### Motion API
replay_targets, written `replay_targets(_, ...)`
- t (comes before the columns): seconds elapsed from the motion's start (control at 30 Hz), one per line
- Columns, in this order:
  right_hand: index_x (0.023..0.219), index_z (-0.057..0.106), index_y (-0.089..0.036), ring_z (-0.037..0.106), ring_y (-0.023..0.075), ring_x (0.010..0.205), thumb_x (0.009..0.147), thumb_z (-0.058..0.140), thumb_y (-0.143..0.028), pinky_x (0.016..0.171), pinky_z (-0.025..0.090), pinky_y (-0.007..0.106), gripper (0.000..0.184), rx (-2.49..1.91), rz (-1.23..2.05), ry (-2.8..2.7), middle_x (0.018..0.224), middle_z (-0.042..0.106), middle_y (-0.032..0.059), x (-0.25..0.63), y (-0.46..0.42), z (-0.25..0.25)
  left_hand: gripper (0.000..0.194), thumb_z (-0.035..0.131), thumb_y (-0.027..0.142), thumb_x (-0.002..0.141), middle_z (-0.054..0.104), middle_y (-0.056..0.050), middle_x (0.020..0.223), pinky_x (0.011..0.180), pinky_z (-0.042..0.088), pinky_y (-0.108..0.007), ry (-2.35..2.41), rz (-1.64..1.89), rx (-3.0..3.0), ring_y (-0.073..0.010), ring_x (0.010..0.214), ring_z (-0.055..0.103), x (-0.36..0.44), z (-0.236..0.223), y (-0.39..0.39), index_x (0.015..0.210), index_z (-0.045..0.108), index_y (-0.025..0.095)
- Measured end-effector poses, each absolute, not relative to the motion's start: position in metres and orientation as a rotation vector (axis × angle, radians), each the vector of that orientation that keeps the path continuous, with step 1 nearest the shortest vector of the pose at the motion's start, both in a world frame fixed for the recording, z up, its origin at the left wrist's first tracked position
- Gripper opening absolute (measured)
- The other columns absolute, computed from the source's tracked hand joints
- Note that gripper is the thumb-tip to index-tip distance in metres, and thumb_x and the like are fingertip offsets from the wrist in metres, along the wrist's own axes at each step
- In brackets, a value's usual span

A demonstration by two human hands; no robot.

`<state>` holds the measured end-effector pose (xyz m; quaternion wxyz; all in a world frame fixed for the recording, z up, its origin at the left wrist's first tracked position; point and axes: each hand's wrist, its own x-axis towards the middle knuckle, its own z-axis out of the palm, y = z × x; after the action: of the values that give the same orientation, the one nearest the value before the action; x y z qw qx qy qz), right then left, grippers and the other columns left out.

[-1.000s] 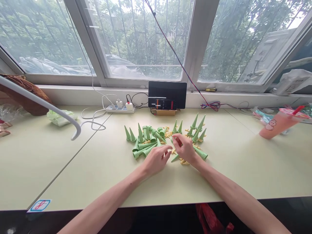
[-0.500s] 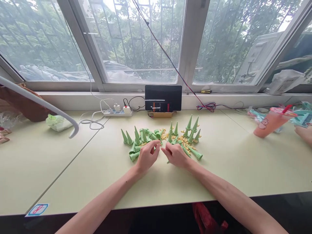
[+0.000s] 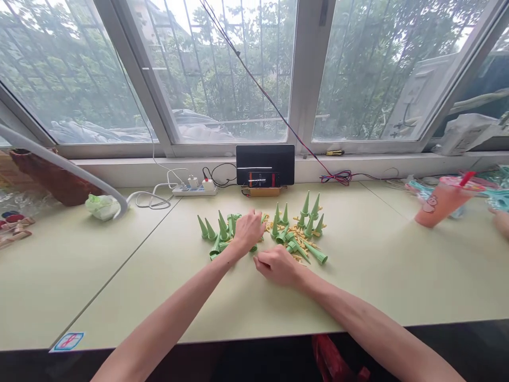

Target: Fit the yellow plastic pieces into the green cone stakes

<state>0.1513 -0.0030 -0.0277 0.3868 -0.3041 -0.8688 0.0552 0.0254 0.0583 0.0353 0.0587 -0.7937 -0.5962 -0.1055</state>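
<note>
My left hand (image 3: 249, 231) reaches over the middle of a pile of green plastic cone spikes, its fingers curled down and mostly hidden by the back of the hand. Close to its far side lie small yellow plastic pieces (image 3: 265, 218). My right hand (image 3: 277, 263) rests low over the table in front of the pile, fingers closed; what they hold, if anything, is hidden. Several green spikes (image 3: 222, 227) stand point up or lie at the left. More upright spikes (image 3: 305, 206) stand at the right, and one spike (image 3: 317, 253) lies on its side beside scattered yellow pieces.
Behind the pile, a phone (image 3: 264, 179) leans against a dark tablet (image 3: 265, 155). A power strip (image 3: 194, 190) with cables sits left of them. A cup of pink drink (image 3: 445, 204) stands at right, near another person's hand (image 3: 500, 220). A white curved bar (image 3: 79, 172) crosses the left.
My left hand has moved forward and slightly right, away from my right hand and over the pile. My right hand has drawn back a little toward the table's front edge.
</note>
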Motion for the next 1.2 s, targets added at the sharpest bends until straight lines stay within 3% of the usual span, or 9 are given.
replay_targets(0.2, 0.051, 0.036, -0.02, 0.024, 0.0103, 0.044, 0.092, 0.045, -0.018, 0.048, 0.02, 0.028, 0.042, -0.785, 0.107, -2.229, 0.046, 0.039, -0.0038, 0.147, -0.003, -0.028, 0.026, 0.054, 0.03, 0.092, 0.063, -0.017, 0.1, 0.067, 0.047, -0.034, -1.869, -0.226, -2.395, -0.0281, 0.082, 0.068, 0.035, 0.024, 0.072, 0.101, 0.067, 0.011)
replay_targets(0.5, 0.054, 0.035, -0.02, 0.028, 0.0097, 0.045, 0.093, 0.047, -0.019, 0.049, 0.022, 0.026, 0.041, -0.822, 0.157, -2.175, 0.047, 0.04, -0.0039, 0.151, -0.001, -0.026, 0.023, 0.047, 0.027, 0.094, 0.062, -0.014, 0.099, 0.064, 0.046, -0.033, -1.822, -0.364, -2.413, -0.0257, 0.079, 0.068, 0.026, 0.025, 0.056, 0.1, 0.065, 0.012)
replay_targets(0.63, 0.06, 0.038, -0.021, 0.033, 0.0096, 0.047, 0.095, 0.051, -0.031, 0.05, 0.027, 0.024, 0.039, -0.904, 0.252, -2.065, 0.053, 0.046, -0.0034, 0.151, -0.004, -0.022, 0.019, 0.053, 0.029, 0.093, 0.062, -0.007, 0.098, 0.064, 0.046, -0.028, -1.644, -0.917, -2.483, -0.0173, 0.07, 0.062, 0.012, 0.026, 0.042, 0.106, 0.061, 0.018)
replay_targets(0.8, 0.067, 0.043, -0.021, 0.04, 0.0108, 0.049, 0.103, 0.036, -0.04, 0.052, 0.033, 0.024, 0.041, -0.961, 0.358, -1.863, 0.057, 0.047, -0.0027, 0.155, -0.001, -0.019, 0.013, 0.057, 0.027, 0.09, 0.059, -0.002, 0.093, 0.056, 0.045, -0.022, -1.387, -1.456, -2.518, -0.0065, 0.051, 0.045, 0.003, 0.012, 0.024, 0.101, 0.055, 0.02)
replay_targets(0.9, 0.073, 0.049, -0.02, 0.044, 0.0109, 0.05, 0.103, 0.036, -0.042, 0.052, 0.036, 0.023, 0.039, -1.029, 0.409, -1.706, 0.058, 0.048, -0.0029, 0.16, 0.0, -0.017, 0.015, 0.06, 0.027, 0.088, 0.056, 0.0, 0.088, 0.046, 0.039, -0.018, -1.311, -1.58, -2.532, -0.0033, 0.046, 0.038, 0.006, -0.003, 0.011, 0.1, 0.053, 0.02)
replay_targets(1.03, 0.071, 0.045, -0.021, 0.037, 0.0106, 0.047, 0.1, 0.042, -0.043, 0.048, 0.033, 0.023, 0.037, -1.094, 0.432, -1.58, 0.054, 0.039, -0.0054, 0.164, 0.0, -0.015, 0.018, 0.059, 0.028, 0.088, 0.051, 0.002, 0.086, 0.041, 0.033, -0.016, -1.309, -1.648, -2.651, -0.0011, 0.043, 0.032, 0.015, -0.018, -0.002, 0.103, 0.05, 0.022)
replay_targets(1.2, 0.068, 0.041, -0.022, 0.035, 0.0101, 0.045, 0.096, 0.049, -0.044, 0.043, 0.031, 0.023, 0.037, -1.096, 0.51, -1.549, 0.052, 0.037, -0.0062, 0.165, -0.002, -0.013, 0.033, 0.06, 0.027, 0.084, 0.051, 0.001, 0.088, 0.045, 0.037, -0.015, -1.468, -1.623, -2.804, -0.0039, 0.051, 0.041, 0.02, -0.023, -0.008, 0.113, 0.045, 0.023)
